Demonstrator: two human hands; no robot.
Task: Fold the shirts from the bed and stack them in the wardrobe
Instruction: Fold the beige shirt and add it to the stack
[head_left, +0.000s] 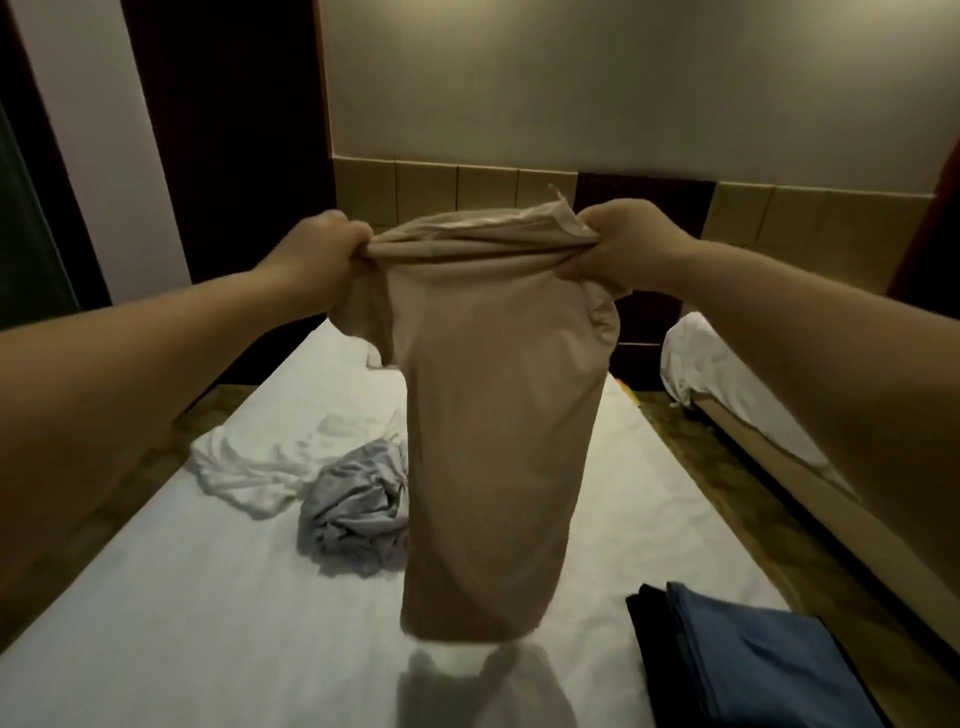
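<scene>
Centre frame: soft beige fabric shirt (493, 415) hangs long axis vertical, shoulder end up, hem down just above the white-sheeted bed (182, 623). It forms a narrow smooth column, with short sleeves bunched under each grip. Left hand (322, 249) grips the upper left corner and right hand (618, 244) the upper right, fingers (358, 241) curled tight into gathered cloth. Top edge pulled roughly level between them. On the bed at left centre: crumpled white shirt (249, 467), touching a wadded grey wrinkled shirt (358, 504). Lower right: flat folded blue garment (753, 660) atop a folded black garment (649, 639).
</scene>
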